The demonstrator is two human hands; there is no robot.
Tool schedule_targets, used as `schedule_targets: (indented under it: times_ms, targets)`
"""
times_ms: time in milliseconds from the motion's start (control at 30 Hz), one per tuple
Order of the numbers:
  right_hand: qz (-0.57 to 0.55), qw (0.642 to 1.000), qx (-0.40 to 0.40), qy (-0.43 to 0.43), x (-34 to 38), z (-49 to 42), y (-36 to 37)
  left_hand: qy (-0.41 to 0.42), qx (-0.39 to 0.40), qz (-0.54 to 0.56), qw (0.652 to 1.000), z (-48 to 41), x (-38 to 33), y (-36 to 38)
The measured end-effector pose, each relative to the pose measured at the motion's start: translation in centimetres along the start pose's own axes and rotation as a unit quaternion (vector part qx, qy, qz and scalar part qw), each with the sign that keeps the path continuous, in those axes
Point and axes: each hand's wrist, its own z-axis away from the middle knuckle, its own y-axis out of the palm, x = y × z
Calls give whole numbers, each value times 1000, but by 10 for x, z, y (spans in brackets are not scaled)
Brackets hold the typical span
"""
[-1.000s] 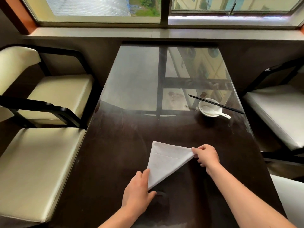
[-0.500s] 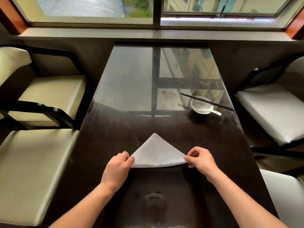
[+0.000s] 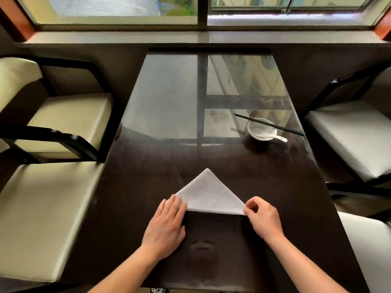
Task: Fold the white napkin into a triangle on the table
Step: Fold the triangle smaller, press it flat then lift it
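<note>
White napkin (image 3: 208, 195) lies as a triangle at lower centre of the table (image 3: 148, 187). Left hand (image 3: 167, 227) rests flat, fingers spread, on its left corner; right hand (image 3: 263, 218) pinches its right corner.

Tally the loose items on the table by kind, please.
Napkin: 1
Bowl: 1
Spoon: 1
Chopsticks: 1 dark pair, resting across the bowl
Total: 4 kinds, 4 counting the pair as one
</note>
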Motion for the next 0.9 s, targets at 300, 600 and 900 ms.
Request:
schedule_targets:
  times_ms: [300,600,900]
  targets:
    - [54,995,-54,-60,-6,11,9,10,30,-16,999,7,-16,11]
    - [266,887,-32,-377,24,55,52,8,62,-8,998,8,-19,21]
    - [315,871,122,-357,31,58,87,9,57,-3,998,11,-12,31]
